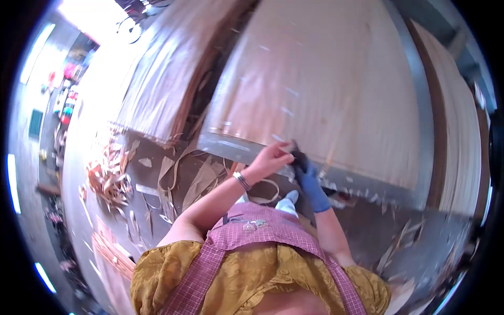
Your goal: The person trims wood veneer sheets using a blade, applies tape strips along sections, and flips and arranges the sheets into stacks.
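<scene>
My left hand [272, 159], bare with a metal bracelet at the wrist, is closed in a pinch in front of my body. What the fingertips hold, if anything, is too small to make out. Close against it is my right hand [306, 172] in a blue glove with dark fingers. Its fingers look pressed together, and whatever they grip is hidden. Both hands are over the near edge of a metal-rimmed table [420, 195], on which a broad pale wood veneer sheet [331, 89] lies flat.
Another veneer stack [160, 79] stands to the left, and more stacked veneer [462, 121] lies to the right. Curled veneer scraps [108, 176] and loose strips [202, 181] litter the floor. A bundle of thin strips [113, 254] lies at lower left.
</scene>
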`<state>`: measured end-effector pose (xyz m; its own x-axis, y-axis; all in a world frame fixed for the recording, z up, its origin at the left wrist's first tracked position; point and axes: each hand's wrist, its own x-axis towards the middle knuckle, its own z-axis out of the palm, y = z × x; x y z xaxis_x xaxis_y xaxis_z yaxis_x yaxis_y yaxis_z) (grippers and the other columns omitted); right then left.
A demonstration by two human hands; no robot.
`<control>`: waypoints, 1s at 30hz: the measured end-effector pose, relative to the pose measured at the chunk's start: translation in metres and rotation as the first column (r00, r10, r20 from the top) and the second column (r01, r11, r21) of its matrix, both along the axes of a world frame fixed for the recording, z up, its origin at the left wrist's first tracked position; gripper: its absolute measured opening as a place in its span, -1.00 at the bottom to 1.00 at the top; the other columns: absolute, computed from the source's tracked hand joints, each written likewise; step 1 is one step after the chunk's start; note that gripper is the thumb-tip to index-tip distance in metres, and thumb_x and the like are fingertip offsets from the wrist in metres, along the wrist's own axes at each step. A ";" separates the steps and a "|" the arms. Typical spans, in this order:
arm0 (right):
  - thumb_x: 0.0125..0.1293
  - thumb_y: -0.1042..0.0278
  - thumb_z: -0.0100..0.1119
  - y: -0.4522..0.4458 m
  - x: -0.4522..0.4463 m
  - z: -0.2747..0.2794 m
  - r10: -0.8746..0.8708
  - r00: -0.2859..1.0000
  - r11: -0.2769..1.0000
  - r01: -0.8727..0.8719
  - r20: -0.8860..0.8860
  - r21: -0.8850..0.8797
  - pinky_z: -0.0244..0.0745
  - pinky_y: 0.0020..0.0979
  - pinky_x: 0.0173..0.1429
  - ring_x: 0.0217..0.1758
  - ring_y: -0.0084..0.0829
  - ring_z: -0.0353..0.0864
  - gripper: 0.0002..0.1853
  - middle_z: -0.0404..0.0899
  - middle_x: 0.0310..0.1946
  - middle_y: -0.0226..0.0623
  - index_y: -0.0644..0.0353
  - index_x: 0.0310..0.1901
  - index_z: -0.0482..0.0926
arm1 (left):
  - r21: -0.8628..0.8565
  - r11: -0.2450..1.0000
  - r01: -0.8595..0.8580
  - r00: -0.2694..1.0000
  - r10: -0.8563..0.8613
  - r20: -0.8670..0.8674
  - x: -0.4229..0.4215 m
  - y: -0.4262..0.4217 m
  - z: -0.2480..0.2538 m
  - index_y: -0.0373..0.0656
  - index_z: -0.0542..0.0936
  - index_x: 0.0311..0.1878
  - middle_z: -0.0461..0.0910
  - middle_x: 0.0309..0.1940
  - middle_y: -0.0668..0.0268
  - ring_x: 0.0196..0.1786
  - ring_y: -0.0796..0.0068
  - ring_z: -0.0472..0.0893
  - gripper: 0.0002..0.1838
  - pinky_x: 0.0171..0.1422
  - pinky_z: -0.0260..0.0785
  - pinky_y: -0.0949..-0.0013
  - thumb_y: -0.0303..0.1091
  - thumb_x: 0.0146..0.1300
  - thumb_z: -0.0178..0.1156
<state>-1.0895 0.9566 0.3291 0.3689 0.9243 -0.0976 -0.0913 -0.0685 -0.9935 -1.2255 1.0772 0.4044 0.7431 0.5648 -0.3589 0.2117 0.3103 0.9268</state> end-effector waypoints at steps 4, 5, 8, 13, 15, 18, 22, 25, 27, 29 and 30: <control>0.20 0.20 0.25 0.004 0.020 0.017 -0.227 0.567 0.840 0.526 0.792 -0.136 0.43 -0.25 0.09 0.02 -0.08 0.56 -0.52 0.54 -0.05 -0.01 0.32 0.07 0.43 | 0.295 0.954 0.057 0.986 -0.007 -0.168 -0.119 0.029 -0.017 -0.27 0.49 0.09 0.63 -0.21 0.24 -0.13 0.49 0.59 -0.60 -0.01 0.45 0.42 -0.26 0.25 0.23; 0.16 0.14 0.29 0.003 0.018 0.028 -0.178 0.422 0.765 0.628 0.889 -0.145 0.43 -0.21 0.09 0.01 -0.03 0.55 -0.47 0.54 -0.07 0.02 0.33 0.05 0.42 | 0.264 0.959 0.106 0.977 -0.050 -0.209 -0.160 0.032 -0.023 -0.26 0.51 0.06 0.63 -0.21 0.24 -0.13 0.48 0.60 -0.61 0.00 0.45 0.41 -0.25 0.24 0.24; 0.09 0.04 0.33 -0.019 0.052 -0.018 -0.038 0.309 0.625 0.749 0.950 -0.219 0.43 -0.13 0.06 -0.02 0.04 0.55 -0.39 0.53 -0.11 0.07 0.33 0.02 0.40 | 0.219 0.976 -0.013 0.920 0.098 -0.379 -0.274 0.029 -0.055 -0.22 0.58 -0.08 0.66 -0.24 0.23 -0.19 0.41 0.64 -0.63 -0.08 0.47 0.35 -0.15 0.17 0.27; 0.14 0.10 0.24 -0.034 0.064 -0.040 0.039 0.385 0.536 0.771 0.922 -0.345 0.49 -0.09 -0.03 -0.11 -0.01 0.61 -0.51 0.60 -0.15 0.01 0.22 0.01 0.40 | 0.308 0.945 -0.106 0.533 0.316 -0.785 -0.447 -0.009 -0.112 -0.17 0.64 -0.16 0.65 -0.22 0.02 -0.12 0.06 0.64 -0.66 -0.02 0.47 0.12 -0.19 0.03 0.16; 0.20 0.14 0.23 -0.028 0.094 -0.068 -0.282 0.627 0.609 0.702 0.726 -0.370 0.44 -0.27 -0.41 -0.46 -0.28 0.57 -0.66 0.56 -0.43 -0.17 0.19 -0.15 0.44 | 0.259 0.943 -0.211 0.440 0.328 -0.836 -0.496 -0.038 -0.122 -0.18 0.65 -0.19 0.64 -0.20 0.00 -0.10 0.07 0.64 -0.66 0.03 0.47 0.15 -0.20 -0.01 0.16; 0.25 0.17 0.22 0.035 0.054 -0.031 -0.445 0.766 0.697 0.621 0.463 -0.358 0.23 -0.45 -0.62 -0.65 -0.51 0.40 -0.74 0.45 -0.60 -0.32 0.17 -0.25 0.44 | 0.230 0.871 -0.434 0.367 0.404 -0.838 -0.544 -0.093 -0.138 -0.19 0.65 -0.15 0.68 -0.28 0.13 -0.17 0.22 0.67 -0.66 -0.08 0.51 0.25 -0.23 0.01 0.21; 0.29 0.19 0.20 0.125 -0.030 -0.029 -0.457 0.814 0.804 0.551 0.360 -0.225 0.19 -0.49 -0.61 -0.65 -0.56 0.36 -0.75 0.44 -0.61 -0.37 0.19 -0.28 0.43 | 0.173 0.737 -0.653 0.195 0.385 -0.902 -0.568 -0.157 -0.148 -0.18 0.64 -0.16 0.68 -0.28 0.17 -0.21 0.26 0.67 -0.66 -0.08 0.51 0.27 -0.22 -0.01 0.24; 0.30 0.22 0.19 0.188 -0.121 -0.010 -0.362 0.893 0.889 0.417 0.269 -0.189 0.21 -0.49 -0.57 -0.64 -0.56 0.33 -0.77 0.40 -0.62 -0.40 0.20 -0.27 0.44 | 0.195 0.726 -0.659 0.118 0.356 -0.927 -0.576 -0.175 -0.148 -0.15 0.65 -0.16 0.69 -0.26 0.19 -0.18 0.22 0.67 -0.64 -0.01 0.49 0.28 -0.18 -0.03 0.25; 0.30 0.21 0.19 0.231 -0.168 -0.006 -0.286 0.949 0.938 0.306 0.133 -0.165 0.23 -0.49 -0.54 -0.63 -0.56 0.31 -0.77 0.38 -0.62 -0.42 0.19 -0.26 0.44 | 0.188 0.649 -0.737 0.104 0.384 -0.918 -0.587 -0.172 -0.140 -0.13 0.65 -0.17 0.67 -0.18 0.13 -0.08 0.19 0.63 -0.64 0.08 0.45 0.25 -0.18 -0.06 0.25; 0.30 0.21 0.19 0.273 -0.215 0.000 -0.230 0.964 0.955 0.250 0.135 -0.157 0.22 -0.50 -0.53 -0.61 -0.57 0.29 -0.77 0.36 -0.60 -0.45 0.17 -0.23 0.42 | 0.134 0.543 -0.829 0.105 0.387 -0.916 -0.607 -0.168 -0.150 -0.12 0.66 -0.19 0.66 -0.16 0.12 -0.04 0.19 0.63 -0.65 0.11 0.44 0.25 -0.17 -0.07 0.26; 0.30 0.23 0.18 0.292 -0.241 0.008 -0.217 0.972 0.962 0.229 0.093 -0.147 0.21 -0.51 -0.53 -0.59 -0.59 0.30 -0.79 0.38 -0.56 -0.46 0.16 -0.23 0.41 | 0.111 0.505 -0.856 0.111 0.390 -0.914 -0.619 -0.162 -0.154 -0.12 0.66 -0.19 0.67 -0.18 0.13 -0.06 0.20 0.63 -0.64 0.10 0.44 0.26 -0.16 -0.07 0.26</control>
<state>-1.3307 1.2488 0.3376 0.5759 0.7934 -0.1974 -0.0467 -0.2091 -0.9768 -1.8441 0.9152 0.2501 -0.5819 0.2988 -0.7564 0.2265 0.9528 0.2021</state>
